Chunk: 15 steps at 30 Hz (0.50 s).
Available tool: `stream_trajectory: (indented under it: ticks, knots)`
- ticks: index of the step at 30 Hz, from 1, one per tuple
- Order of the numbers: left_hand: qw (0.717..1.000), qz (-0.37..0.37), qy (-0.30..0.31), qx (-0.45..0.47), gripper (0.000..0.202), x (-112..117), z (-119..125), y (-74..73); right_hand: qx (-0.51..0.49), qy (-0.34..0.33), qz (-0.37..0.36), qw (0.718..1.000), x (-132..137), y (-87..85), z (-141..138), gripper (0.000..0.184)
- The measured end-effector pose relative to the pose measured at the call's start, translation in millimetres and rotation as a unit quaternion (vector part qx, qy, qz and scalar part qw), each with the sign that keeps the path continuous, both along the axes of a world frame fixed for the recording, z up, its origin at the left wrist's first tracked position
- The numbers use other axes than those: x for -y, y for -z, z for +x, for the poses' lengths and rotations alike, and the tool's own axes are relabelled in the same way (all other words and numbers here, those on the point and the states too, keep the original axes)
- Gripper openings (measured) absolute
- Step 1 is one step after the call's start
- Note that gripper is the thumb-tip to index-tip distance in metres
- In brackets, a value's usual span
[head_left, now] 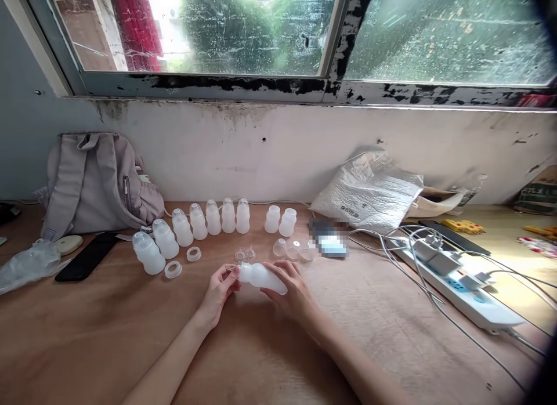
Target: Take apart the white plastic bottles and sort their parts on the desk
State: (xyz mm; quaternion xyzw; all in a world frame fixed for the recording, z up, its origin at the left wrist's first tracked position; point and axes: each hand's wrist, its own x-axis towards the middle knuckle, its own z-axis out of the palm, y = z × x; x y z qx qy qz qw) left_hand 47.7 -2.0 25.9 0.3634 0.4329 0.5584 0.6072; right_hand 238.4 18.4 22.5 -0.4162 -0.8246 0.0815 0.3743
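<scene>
A frosted white baby bottle lies on its side between my hands, its neck end to the left. My right hand wraps its fingers round the body near the base. At the neck my left hand pinches the bottle's end; the fingertips hide exactly what they grip there. Just beyond the bottle are two small clear teats. Several clear round caps lie behind my right hand. Two white collar rings rest on the table to the left.
Several capped bottles stand in a curved row at the back left, with two uncapped bottles further right. A black phone and a backpack are at left. Cables and a power strip occupy the right, below a silver bag.
</scene>
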Motion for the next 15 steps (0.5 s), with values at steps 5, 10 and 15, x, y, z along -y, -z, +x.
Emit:
stream_trajectory:
  ticks: [5, 10, 15]
  knots:
    - [0.999, 0.035, -0.004, -0.004, 0.027, 1.2, -0.1, -6.2, -0.017, -0.025, -0.068, 0.997, 3.6, -7.3, 2.0, 0.044]
    - [0.998, 0.040, -0.006, 0.053, 0.038, 0.3, -2.9, -8.5, -0.032, -0.035, -0.110, 0.993, 5.3, -7.4, 0.7, 0.042]
    - [0.999, 0.040, -0.023, 0.020, 0.042, -1.6, -4.3, -5.2, -0.008, -0.031, -0.094, 0.995, 3.7, -2.1, -0.3, 0.043]
